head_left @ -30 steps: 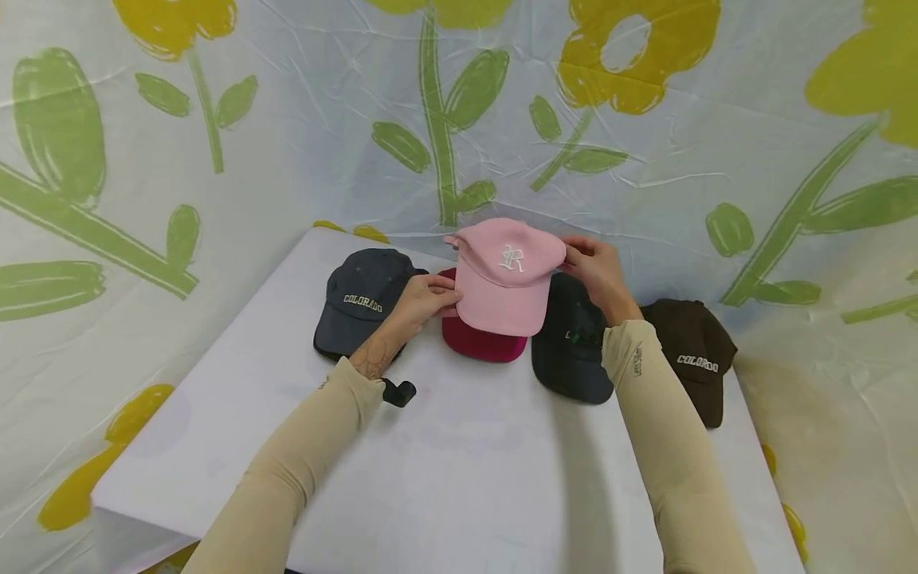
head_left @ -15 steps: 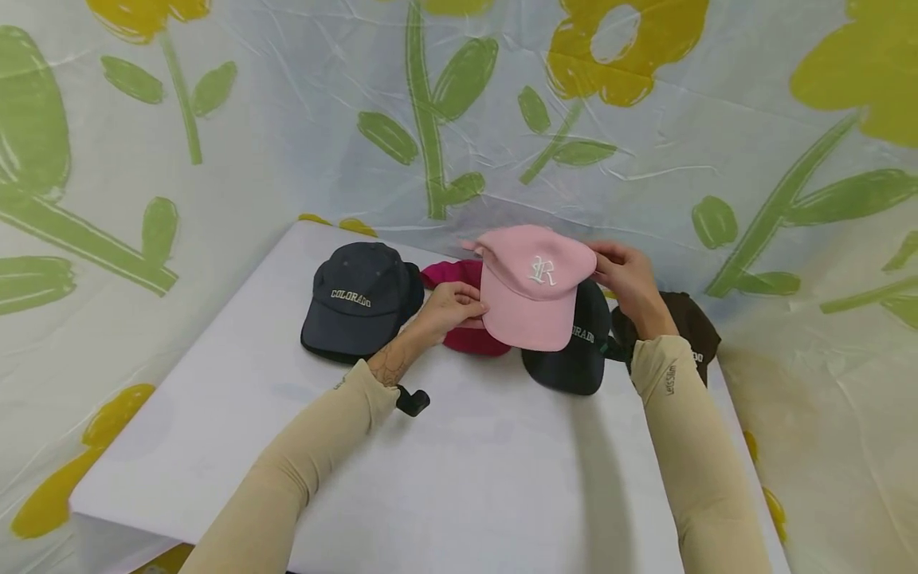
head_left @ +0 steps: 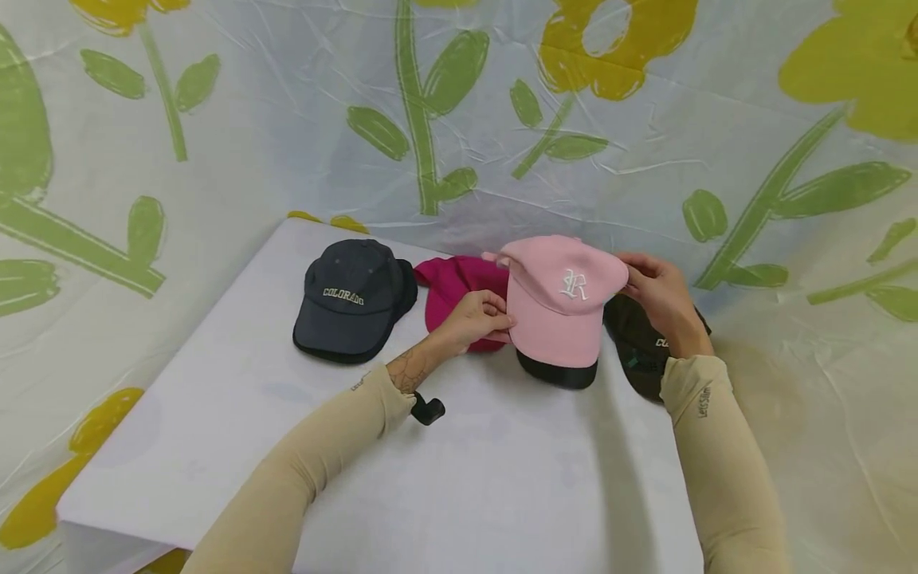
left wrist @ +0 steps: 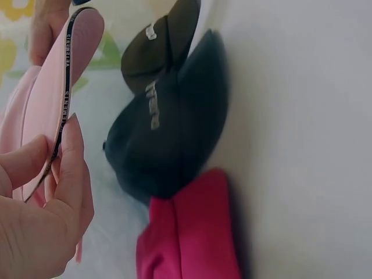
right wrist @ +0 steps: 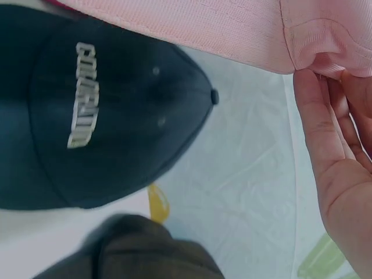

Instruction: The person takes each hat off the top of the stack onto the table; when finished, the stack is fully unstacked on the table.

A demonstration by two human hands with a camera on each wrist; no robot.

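Observation:
A pink cap with a white embroidered letter is held above a dark cap, whose brim shows beneath it. My left hand pinches the pink cap's left edge. My right hand grips its right side. Under it, the right wrist view shows the dark cap with pale lettering. A magenta cap lies just left of the pink one, and a brown cap lies behind my right wrist.
A dark grey "COLORADO" cap sits at the left of the row. All lie on a white table. A cloth backdrop with green and yellow flowers rises behind and beside it. A small black strap end hangs from my left wrist.
Both hands have carried the pink cap to the right, from over the magenta cap to over the dark cap. The magenta cap is now mostly uncovered.

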